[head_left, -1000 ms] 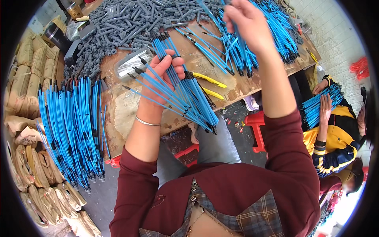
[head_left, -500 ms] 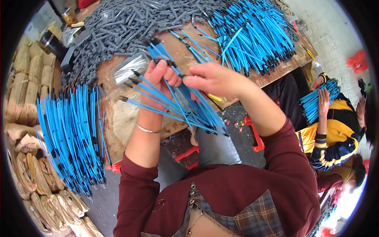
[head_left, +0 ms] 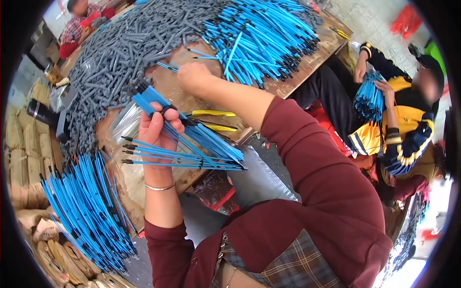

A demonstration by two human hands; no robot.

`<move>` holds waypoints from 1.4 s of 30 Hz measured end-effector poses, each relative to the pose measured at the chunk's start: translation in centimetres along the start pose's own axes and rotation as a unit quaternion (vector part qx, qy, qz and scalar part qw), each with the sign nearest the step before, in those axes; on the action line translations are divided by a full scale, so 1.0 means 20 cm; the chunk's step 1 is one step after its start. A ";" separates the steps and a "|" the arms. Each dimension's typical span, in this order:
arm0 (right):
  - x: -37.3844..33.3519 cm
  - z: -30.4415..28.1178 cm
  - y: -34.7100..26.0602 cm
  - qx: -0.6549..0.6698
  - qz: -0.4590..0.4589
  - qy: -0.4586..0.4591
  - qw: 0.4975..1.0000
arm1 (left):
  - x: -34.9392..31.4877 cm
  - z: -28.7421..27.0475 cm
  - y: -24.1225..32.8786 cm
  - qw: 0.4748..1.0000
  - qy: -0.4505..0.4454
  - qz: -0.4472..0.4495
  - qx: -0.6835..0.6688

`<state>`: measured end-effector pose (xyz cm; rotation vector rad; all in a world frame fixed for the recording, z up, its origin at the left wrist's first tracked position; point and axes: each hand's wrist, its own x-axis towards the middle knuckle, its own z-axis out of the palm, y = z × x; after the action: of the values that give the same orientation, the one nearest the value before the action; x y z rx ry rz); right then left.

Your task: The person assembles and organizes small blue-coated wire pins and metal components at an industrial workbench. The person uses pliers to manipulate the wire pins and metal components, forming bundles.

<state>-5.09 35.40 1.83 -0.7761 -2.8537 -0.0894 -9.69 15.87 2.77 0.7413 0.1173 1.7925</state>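
Observation:
My left hand (head_left: pixel 161 129) is closed around a bundle of thin blue rods (head_left: pixel 223 146) with black ends. Several rods in it splay out sideways below the fingers. Over the table, beyond the bundle, my right hand (head_left: pixel 194 78) is closed, its fingertips at a blue rod (head_left: pixel 166 66) whose black tip sticks out to the left; the rest of that rod is hidden. Partly under the held bundle lies a tool with yellow handles (head_left: pixel 211 113). Beside my left hand is a clear container of thin whitish strips (head_left: pixel 126 122).
A heap of grey plastic pieces (head_left: pixel 129 48) covers the far side. Piles of blue rods lie at the far right (head_left: pixel 269 38) and left (head_left: pixel 86 206). A black cup (head_left: pixel 42 111) and brown sacks (head_left: pixel 33 158) stand left. A co-worker (head_left: pixel 403 115) at right holds rods; another (head_left: pixel 79 24) sits far left.
My right hand has left the bundle and reached away, over the table to a rod. My left hand keeps the bundle, now lower left in the picture. The view has shifted.

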 end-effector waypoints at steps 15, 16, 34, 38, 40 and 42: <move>-0.76 -0.81 0.06 0.577 -0.039 -0.081 0.811 | -0.04 0.29 -0.04 0.980 0.167 0.020 0.109; -0.81 -0.78 0.03 0.581 -0.049 -0.089 0.808 | -0.05 0.39 -0.04 0.975 0.193 0.007 0.108; -1.55 -0.18 -0.28 0.517 -0.167 0.112 0.832 | -0.83 0.75 -0.40 0.870 0.200 0.075 0.444; -1.40 -0.28 -0.24 0.519 -0.114 0.124 0.838 | -0.70 0.55 -0.32 0.832 0.315 0.170 0.424; -1.31 -0.39 -0.24 0.521 -0.093 0.126 0.839 | -0.72 0.55 -0.34 0.856 0.315 0.127 0.389; -1.24 -0.50 -0.27 0.561 -0.149 0.194 0.791 | -0.79 0.54 -0.39 0.867 0.321 0.103 0.367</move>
<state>14.77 17.40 6.84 -0.0154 -2.0177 1.1408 5.17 1.59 1.43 0.6468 1.2639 2.1495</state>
